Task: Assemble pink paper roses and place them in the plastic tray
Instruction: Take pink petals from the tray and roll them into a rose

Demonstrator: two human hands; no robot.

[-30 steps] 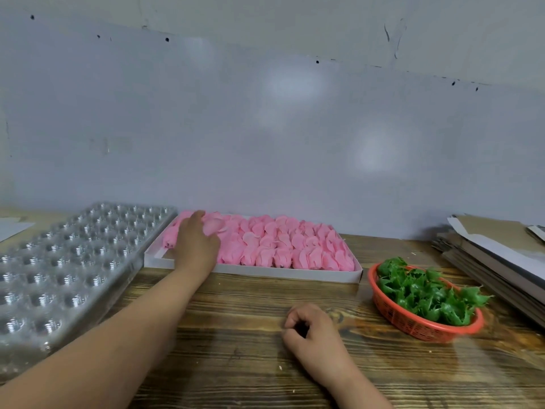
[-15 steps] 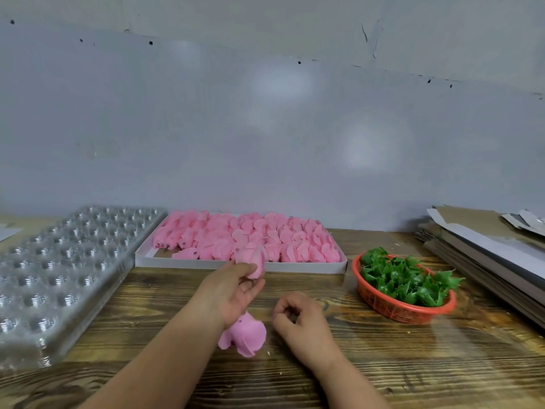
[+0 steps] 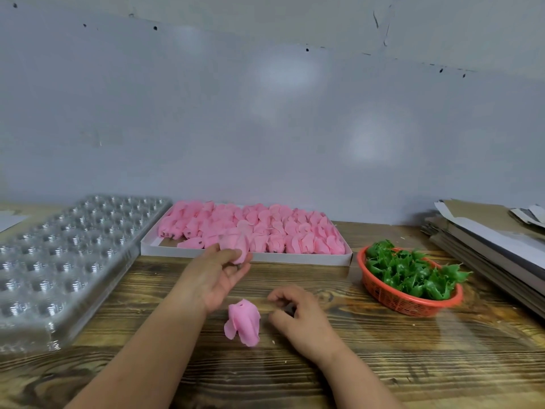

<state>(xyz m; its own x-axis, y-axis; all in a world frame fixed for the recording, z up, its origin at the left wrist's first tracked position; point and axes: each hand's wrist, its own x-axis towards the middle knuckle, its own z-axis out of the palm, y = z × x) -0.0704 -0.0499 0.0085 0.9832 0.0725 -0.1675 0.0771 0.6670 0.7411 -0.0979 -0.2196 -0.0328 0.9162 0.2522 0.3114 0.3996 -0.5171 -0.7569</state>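
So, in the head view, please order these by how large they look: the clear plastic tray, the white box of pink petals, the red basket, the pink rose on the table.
1. Clear plastic tray, though it is nearer the camera, so its lead is unsure.
2. White box.
3. Red basket.
4. Pink rose.

The left forearm runs from the lower left of the frame up toward the centre. The left hand (image 3: 216,277) is turned palm-up just left of centre, thumb and fingertips pinching a pink rose bud (image 3: 236,246) at its upper right. The right forearm enters from the bottom edge, right of centre. The right hand (image 3: 298,315) lies knuckles-up at centre, fingers curled inward; whether it holds anything cannot be told.
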